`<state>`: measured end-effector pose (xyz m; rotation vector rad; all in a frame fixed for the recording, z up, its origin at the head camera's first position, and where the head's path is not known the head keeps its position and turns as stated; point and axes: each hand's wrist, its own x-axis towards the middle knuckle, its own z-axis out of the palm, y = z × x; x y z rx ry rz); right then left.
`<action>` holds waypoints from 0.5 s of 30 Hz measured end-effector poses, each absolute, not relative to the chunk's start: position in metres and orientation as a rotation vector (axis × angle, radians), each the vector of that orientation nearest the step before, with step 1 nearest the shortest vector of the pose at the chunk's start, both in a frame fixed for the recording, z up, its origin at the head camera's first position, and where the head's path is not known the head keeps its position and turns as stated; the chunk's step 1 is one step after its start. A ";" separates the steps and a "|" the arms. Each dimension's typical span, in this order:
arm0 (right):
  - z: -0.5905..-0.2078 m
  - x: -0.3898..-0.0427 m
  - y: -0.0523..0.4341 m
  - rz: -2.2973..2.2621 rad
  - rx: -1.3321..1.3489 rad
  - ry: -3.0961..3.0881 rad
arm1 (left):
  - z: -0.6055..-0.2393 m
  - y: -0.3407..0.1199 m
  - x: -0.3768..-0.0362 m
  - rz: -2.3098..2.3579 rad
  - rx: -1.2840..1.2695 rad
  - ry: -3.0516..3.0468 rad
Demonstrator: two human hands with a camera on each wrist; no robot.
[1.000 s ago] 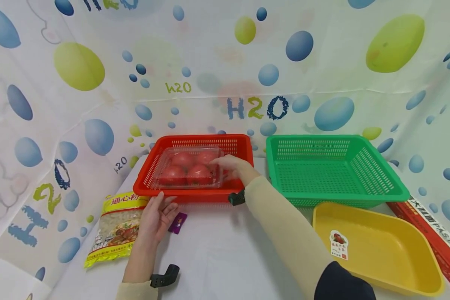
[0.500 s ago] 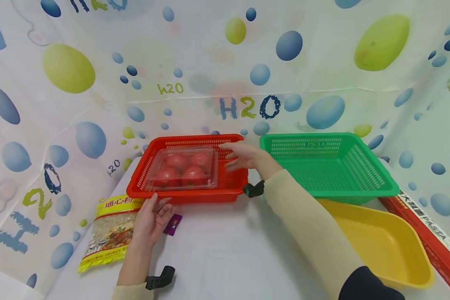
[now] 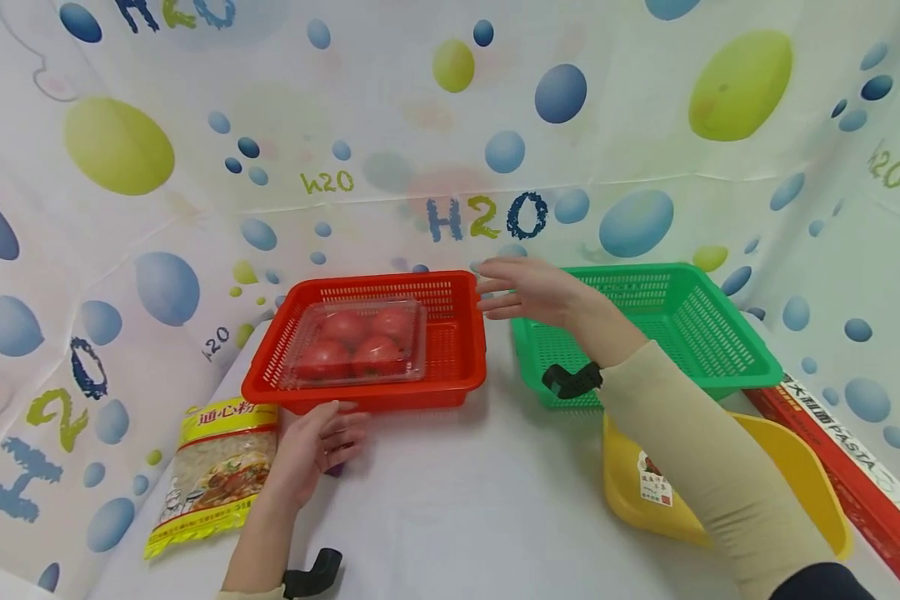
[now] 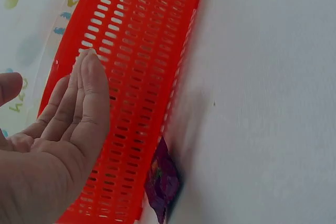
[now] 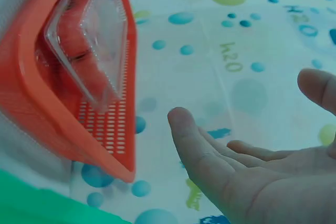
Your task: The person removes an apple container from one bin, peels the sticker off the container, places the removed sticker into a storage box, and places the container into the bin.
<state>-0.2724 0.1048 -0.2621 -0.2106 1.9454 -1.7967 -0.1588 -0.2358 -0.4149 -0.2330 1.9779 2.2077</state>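
Note:
A clear plastic box (image 3: 412, 358) of red, tomato-like fruit (image 3: 378, 356) lies in the left part of the red basket (image 3: 446, 350). My right hand (image 3: 536, 292) is raised between the red basket and the green basket (image 3: 528, 354), fingers extended and holding nothing. In the right wrist view that hand (image 5: 236, 177) has its thumb spread. Just in front of the red basket's near wall is my left hand (image 3: 315, 446), its fingers loosely extended. A small purple packet (image 4: 161, 182) lies by the basket wall, mostly hidden behind the left hand in the head view.
A yellow-edged bag of pasta (image 3: 221, 471) lies left of the left hand. In front of the green basket stands a yellow tray (image 3: 802, 467), partly behind the right sleeve. A long red pasta box (image 3: 855, 467) runs along the right side. A patterned sheet (image 3: 390, 125) rises behind.
My right hand has let go of the plastic box and moved right, out of the red basket. The left hand has come away from the basket's front rim. The box has stayed inside.

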 end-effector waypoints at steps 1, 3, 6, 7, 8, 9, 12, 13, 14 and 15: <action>-0.261 -0.269 0.110 -1.801 -0.220 1.941 | -0.414 -0.235 -0.158 2.197 -0.223 1.990; -0.260 -0.261 0.119 -1.806 -0.231 1.936 | -0.411 -0.232 -0.156 2.185 -0.208 2.000; -0.260 -0.248 0.135 -1.803 -0.263 1.947 | -0.405 -0.227 -0.153 2.166 -0.151 2.014; -0.261 -0.245 0.140 -1.803 -0.273 1.959 | -0.402 -0.226 -0.152 2.161 -0.119 2.023; -0.262 -0.241 0.145 -1.806 -0.288 1.969 | -0.399 -0.224 -0.151 2.155 -0.081 2.038; -0.263 -0.238 0.150 -1.816 -0.297 1.980 | -0.397 -0.222 -0.151 2.151 -0.034 2.063; -0.267 -0.228 0.164 -1.868 -0.323 2.027 | -0.388 -0.215 -0.149 2.137 0.134 2.173; -0.269 -0.224 0.169 -1.875 -0.335 2.059 | -0.386 -0.212 -0.149 2.124 0.191 2.226; -0.271 -0.220 0.173 -1.874 -0.356 2.096 | -0.383 -0.210 -0.149 2.102 0.251 2.290; -0.273 -0.215 0.177 -1.861 -0.381 2.148 | -0.381 -0.208 -0.150 2.077 0.312 2.355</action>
